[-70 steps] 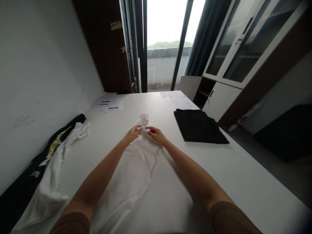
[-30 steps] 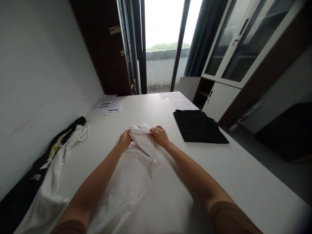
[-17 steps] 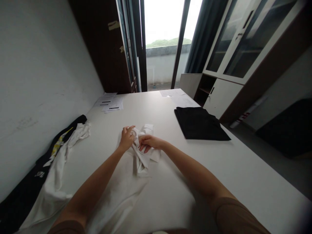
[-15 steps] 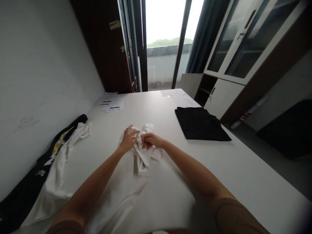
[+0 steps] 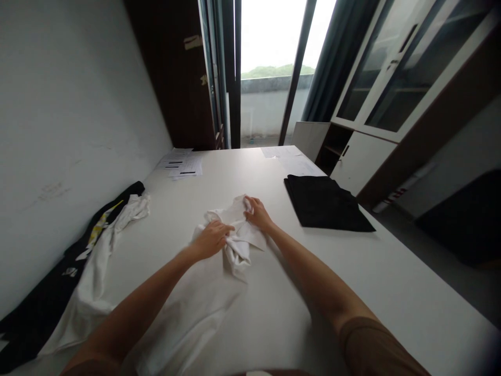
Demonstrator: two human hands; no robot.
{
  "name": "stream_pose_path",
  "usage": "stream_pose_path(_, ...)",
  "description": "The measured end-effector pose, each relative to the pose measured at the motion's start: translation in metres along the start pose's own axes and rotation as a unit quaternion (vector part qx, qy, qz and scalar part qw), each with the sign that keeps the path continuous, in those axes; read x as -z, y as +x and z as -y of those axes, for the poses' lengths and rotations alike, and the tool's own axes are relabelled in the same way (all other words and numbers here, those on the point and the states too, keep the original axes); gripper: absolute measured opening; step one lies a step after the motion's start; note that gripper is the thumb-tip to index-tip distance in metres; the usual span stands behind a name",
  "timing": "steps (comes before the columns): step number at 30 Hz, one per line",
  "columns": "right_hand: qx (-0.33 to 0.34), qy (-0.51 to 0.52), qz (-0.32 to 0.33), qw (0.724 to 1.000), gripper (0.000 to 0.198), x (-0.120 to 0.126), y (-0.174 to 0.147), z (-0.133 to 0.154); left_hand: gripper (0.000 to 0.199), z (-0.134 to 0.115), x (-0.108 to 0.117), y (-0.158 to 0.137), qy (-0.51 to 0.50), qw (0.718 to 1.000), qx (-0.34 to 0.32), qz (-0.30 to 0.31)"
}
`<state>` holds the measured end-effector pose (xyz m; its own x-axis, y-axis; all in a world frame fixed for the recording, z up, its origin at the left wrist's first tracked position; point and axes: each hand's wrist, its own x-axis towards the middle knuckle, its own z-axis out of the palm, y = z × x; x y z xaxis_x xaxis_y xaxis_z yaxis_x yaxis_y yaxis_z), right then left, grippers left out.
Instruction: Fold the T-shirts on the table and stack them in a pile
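A white garment (image 5: 191,308) stretches from the near edge of the white table (image 5: 376,292) to its middle, with its far end bunched and wrinkled. My left hand (image 5: 213,239) is closed on the bunched cloth, thumb and fingers drawn together over a fold. Farther out and to the right, my right hand (image 5: 256,213) pinches the far edge of the same cloth between thumb and fingers. Twisted folds hang toward me between and below the two hands. Part of the garment's near end is hidden under my left forearm.
Along the left wall lie a black garment (image 5: 43,297) with yellow and white print and another white cloth (image 5: 92,282). A folded black cloth (image 5: 326,203) sits on the right. Printed papers (image 5: 182,163) lie at the far left corner, more sheets (image 5: 289,156) at the far right.
My right hand has moved away and right to the cloth's far edge, spreading that end. My left hand has come slightly nearer and lower on the folds. The view has shifted slightly.
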<state>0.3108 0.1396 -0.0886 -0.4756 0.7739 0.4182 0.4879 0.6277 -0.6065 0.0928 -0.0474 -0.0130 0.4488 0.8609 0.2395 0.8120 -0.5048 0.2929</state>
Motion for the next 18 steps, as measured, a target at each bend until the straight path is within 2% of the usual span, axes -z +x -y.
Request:
stream_pose_path(3,0.057,-0.059,0.067,0.994,0.071,0.007,0.022,-0.008,0.058,0.001,0.0,0.004,0.074,0.996,0.023,0.037)
stream_pose_path(6,0.107,-0.14,0.137,0.975,0.05,0.018,0.037,-0.006,0.047,0.004,-0.002,0.005,0.121,0.988,0.049,0.086)
stream_pose_path(8,0.14,-0.188,0.139,0.962,0.035,0.025,0.037,0.001,0.039,0.009,-0.003,0.002,0.11,0.984,0.09,0.106)
stream_pose_path(11,0.232,-0.218,0.11,0.941,0.025,0.034,0.021,0.015,0.031,0.018,-0.001,-0.004,0.084,0.978,0.147,0.119)
stream_pose_path(14,0.324,-0.21,0.1,0.917,0.018,0.043,-0.004,0.029,0.026,0.027,0.002,-0.008,0.068,0.974,0.177,0.121)
stream_pose_path(18,0.384,-0.205,0.139,0.889,0.015,0.055,-0.034,0.044,0.04,0.03,-0.001,-0.004,0.053,0.965,0.23,0.114)
